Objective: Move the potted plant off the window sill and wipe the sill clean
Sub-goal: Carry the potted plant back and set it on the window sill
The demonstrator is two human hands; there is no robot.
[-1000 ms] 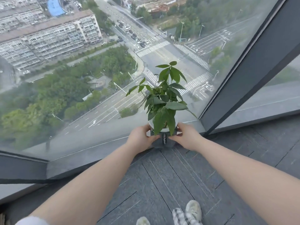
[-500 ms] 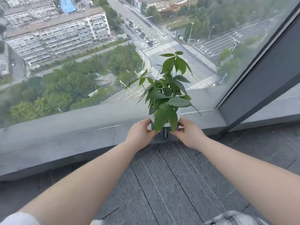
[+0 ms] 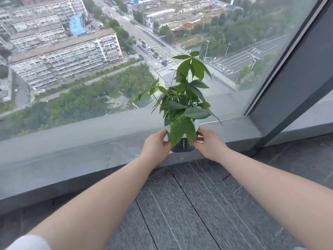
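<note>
A small potted plant with broad green leaves grows from a pot that is white at the top and dark grey below, with a small label. The pot is at the front edge of the low grey window sill; whether it rests on the sill or hangs just above it I cannot tell. My left hand grips the pot's left side and my right hand grips its right side. Leaves hide the pot's rim.
A large glass pane rises behind the sill, looking down on a city. A dark window frame post slants up at the right. Dark grey carpet tiles cover the floor in front of the sill.
The view has tilted upward and the sill now spans the frame. Both hands keep their grip on the pot, which sits a little higher in view.
</note>
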